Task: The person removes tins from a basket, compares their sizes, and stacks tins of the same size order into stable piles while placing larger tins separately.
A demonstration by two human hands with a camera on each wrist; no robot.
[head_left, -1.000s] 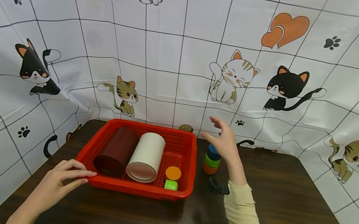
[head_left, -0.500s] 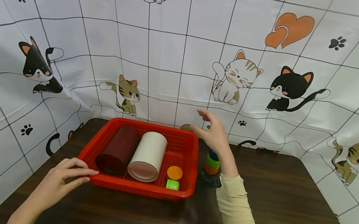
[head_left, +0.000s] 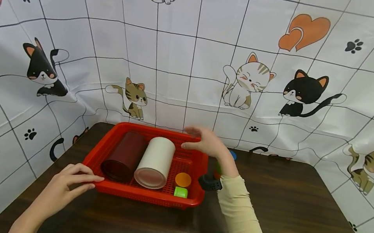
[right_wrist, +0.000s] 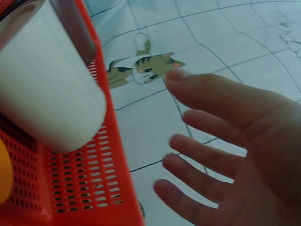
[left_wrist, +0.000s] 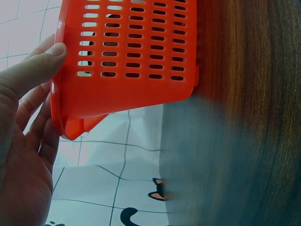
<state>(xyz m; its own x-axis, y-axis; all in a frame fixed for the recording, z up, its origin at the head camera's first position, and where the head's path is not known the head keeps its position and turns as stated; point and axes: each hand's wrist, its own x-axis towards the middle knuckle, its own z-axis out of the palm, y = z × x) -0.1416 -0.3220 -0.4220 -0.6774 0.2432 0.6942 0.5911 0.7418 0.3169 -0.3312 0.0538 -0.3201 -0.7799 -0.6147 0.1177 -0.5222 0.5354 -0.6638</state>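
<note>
A red slotted plastic basket (head_left: 148,195) sits on the table. My left hand (head_left: 62,186) grips its front left corner, the thumb and fingers on either side of the rim in the left wrist view. Inside lie a dark brown cylinder (head_left: 126,156) and a cream-white cylinder (head_left: 157,161), side by side. Toward the basket's right end are a small orange round piece (head_left: 183,179) and a small lime-green piece (head_left: 181,192). My right hand (head_left: 206,142) hovers over the basket's back right part, fingers spread and holding nothing. The right wrist view shows it apart from the rim.
Behind my right forearm, a stack of coloured pieces (head_left: 233,155) is mostly hidden, with a bit of blue showing. The dark wooden table (head_left: 287,220) extends right of the basket. A cat-print sheet (head_left: 206,75) hangs behind and to the left.
My right hand has moved left from above the coloured stack to over the basket's back right part, and lower. The left hand keeps its hold on the rim.
</note>
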